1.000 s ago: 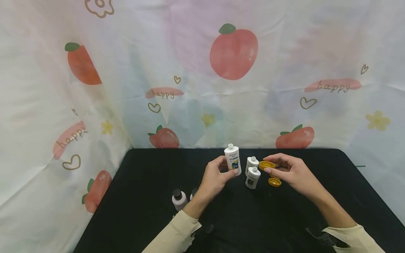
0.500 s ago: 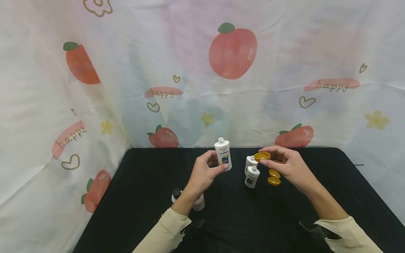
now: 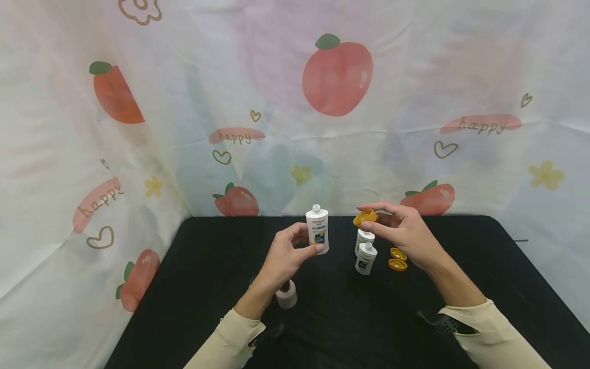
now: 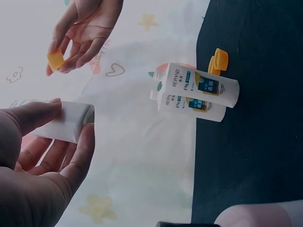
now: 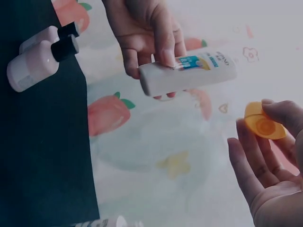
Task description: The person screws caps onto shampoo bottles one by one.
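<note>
My left hand (image 3: 287, 256) grips a white bottle (image 3: 317, 229) by its lower part and holds it upright in the air. The bottle has a printed label and a bare neck with no cap on it. To its right, my right hand (image 3: 402, 230) pinches a yellow cap (image 3: 365, 218) between thumb and fingers. In the right wrist view the cap (image 5: 265, 124) shows its hollow inside. Cap and bottle are apart, with the cap at about the height of the bottle's upper half. Two similar uncapped bottles (image 3: 366, 259) stand below the right hand.
Two more yellow caps (image 3: 397, 265) lie on the black table (image 3: 442, 287), right of the standing bottles. Two pinkish bottles (image 5: 33, 68) with black caps stand at the left, partly behind the left forearm in the head view. A patterned curtain (image 3: 276, 102) hangs behind the table.
My left hand has moved left with the white bottle. My right hand has lifted the yellow cap up and left, away from the other caps, and it is now tilted.
</note>
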### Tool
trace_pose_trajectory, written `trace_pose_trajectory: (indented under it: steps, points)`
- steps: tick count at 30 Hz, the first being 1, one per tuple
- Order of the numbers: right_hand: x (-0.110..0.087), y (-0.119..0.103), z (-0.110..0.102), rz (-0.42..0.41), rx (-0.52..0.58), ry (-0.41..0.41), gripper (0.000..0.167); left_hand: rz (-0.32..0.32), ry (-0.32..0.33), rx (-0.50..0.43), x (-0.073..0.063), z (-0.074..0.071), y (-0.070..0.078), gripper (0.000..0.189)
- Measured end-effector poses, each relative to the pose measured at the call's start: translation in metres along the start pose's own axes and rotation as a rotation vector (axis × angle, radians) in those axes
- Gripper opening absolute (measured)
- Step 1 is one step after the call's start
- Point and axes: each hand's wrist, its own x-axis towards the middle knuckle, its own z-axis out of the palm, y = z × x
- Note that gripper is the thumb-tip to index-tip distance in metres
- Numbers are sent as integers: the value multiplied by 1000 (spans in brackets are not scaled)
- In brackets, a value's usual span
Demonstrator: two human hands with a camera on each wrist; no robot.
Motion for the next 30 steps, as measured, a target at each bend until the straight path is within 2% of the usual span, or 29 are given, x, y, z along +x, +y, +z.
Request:
trace_pose_trajectory:
  steps: [9,18,25,30]
  points:
    - [12,-12,11,12,12,-5,38,-10,-44,3,-7,-3,0,35]
    - [24,-21,21,-72,75,-98,37,14,-84,-8,-11,0,-3,36]
    - [33,-28,28,-130,-10,-144,41,57,-107,2,-11,1,-1,36]
    - [38,-34,32,-177,-84,-154,36,65,-114,-1,-10,1,-1,35]
